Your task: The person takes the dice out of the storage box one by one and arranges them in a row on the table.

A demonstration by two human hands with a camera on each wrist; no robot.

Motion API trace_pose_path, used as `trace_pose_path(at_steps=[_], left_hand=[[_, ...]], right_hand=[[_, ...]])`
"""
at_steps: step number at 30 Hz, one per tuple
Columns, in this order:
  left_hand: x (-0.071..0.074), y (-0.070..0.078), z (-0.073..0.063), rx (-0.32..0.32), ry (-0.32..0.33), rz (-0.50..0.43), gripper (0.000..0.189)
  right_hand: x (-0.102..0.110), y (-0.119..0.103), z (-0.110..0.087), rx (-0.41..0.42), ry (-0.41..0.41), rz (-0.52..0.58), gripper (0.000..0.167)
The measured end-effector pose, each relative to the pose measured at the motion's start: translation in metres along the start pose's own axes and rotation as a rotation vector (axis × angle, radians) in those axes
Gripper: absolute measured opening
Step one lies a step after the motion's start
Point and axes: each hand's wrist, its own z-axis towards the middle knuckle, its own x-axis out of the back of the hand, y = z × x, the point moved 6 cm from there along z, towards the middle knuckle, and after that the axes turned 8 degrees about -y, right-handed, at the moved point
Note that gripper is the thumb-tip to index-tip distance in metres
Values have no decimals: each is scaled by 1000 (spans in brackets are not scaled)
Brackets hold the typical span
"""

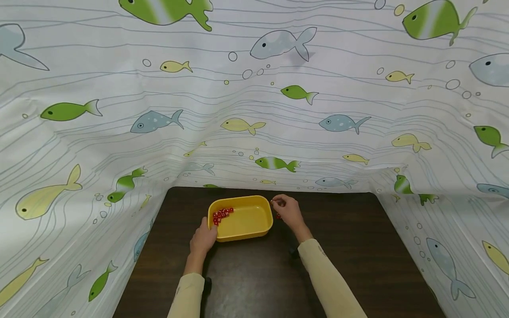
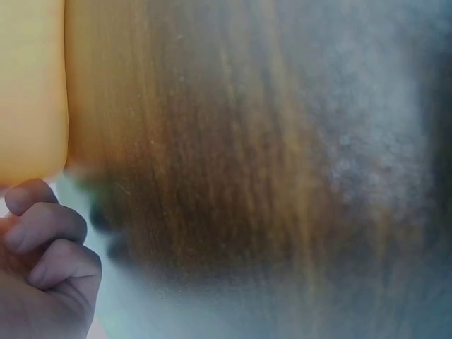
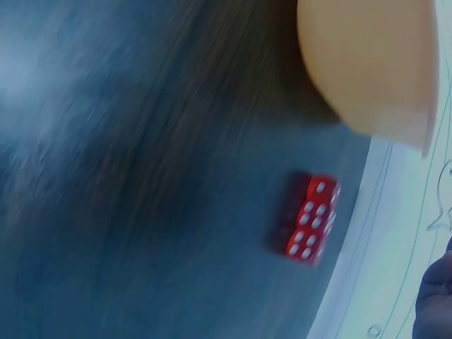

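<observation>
A yellow plastic tub stands on the dark table, with several red dice heaped at its left end. My left hand grips the tub's left front corner; in the left wrist view the fingers curl beside the tub wall. Just beyond the tub's right end, my right hand is raised, thumb and fingers pinching a small thing that looks like a red die. Beneath that hand, a short row of red dice with white pips lies on the table. Only part of the right hand shows in the right wrist view.
The dark wooden table is bounded at the back and both sides by a white sheet printed with fish. The tub sits near the table's back edge. In the right wrist view, the tub's end wall rises beside the dice row.
</observation>
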Motion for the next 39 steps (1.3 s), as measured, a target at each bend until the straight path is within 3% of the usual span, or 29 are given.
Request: trace_pose_path(at_steps=[14, 26, 39], left_hand=[[0, 1, -3, 13, -21, -24, 61], [1, 3, -3, 14, -21, -24, 60], [1, 0, -2, 20, -23, -32, 60]], right_hand=[[32, 47, -22, -129, 73, -47, 19], [31, 74, -31, -210, -33, -130, 25], [20, 86, -32, -237, -68, -145, 24]])
